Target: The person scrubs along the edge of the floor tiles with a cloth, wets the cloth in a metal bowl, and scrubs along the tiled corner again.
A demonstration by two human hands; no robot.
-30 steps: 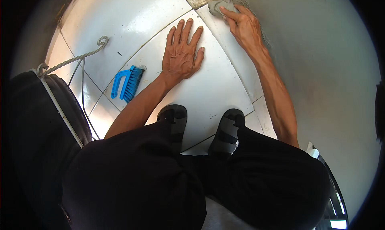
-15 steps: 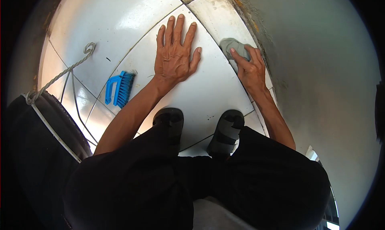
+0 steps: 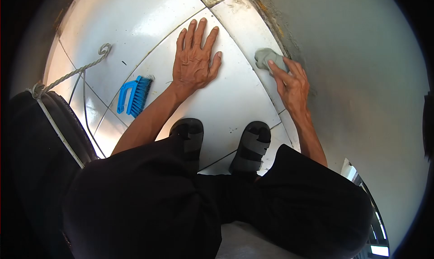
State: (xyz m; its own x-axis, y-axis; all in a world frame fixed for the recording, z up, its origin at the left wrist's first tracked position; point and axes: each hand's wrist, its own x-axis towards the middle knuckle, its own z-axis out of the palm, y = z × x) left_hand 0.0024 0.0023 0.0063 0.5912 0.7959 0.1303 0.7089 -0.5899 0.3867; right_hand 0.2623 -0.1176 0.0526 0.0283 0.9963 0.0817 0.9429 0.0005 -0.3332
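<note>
My left hand [image 3: 194,65] lies flat on the white tiled floor [image 3: 235,87], fingers spread, holding nothing. At the foot of the wall, my right hand [image 3: 293,85] has its fingers closed around a crumpled grey-green cloth [image 3: 269,59]. The cloth touches the floor tile beside the wall; part of it is hidden under the fingers. Left of my left forearm, a blue scrub brush [image 3: 134,96] with a loop handle rests on the tiles, its bristles facing right.
A black bucket [image 3: 40,137] with a twisted rope [image 3: 74,78] on its wire handle stands at the left. On the right rises a grey wall [image 3: 357,87] with a rough, stained lower edge. My sandalled feet [image 3: 251,146] are planted below my hands.
My right hand and the cloth have shifted slightly right and down, closer to the wall. My left hand stays flat in nearly the same spot. The view has shifted a little.
</note>
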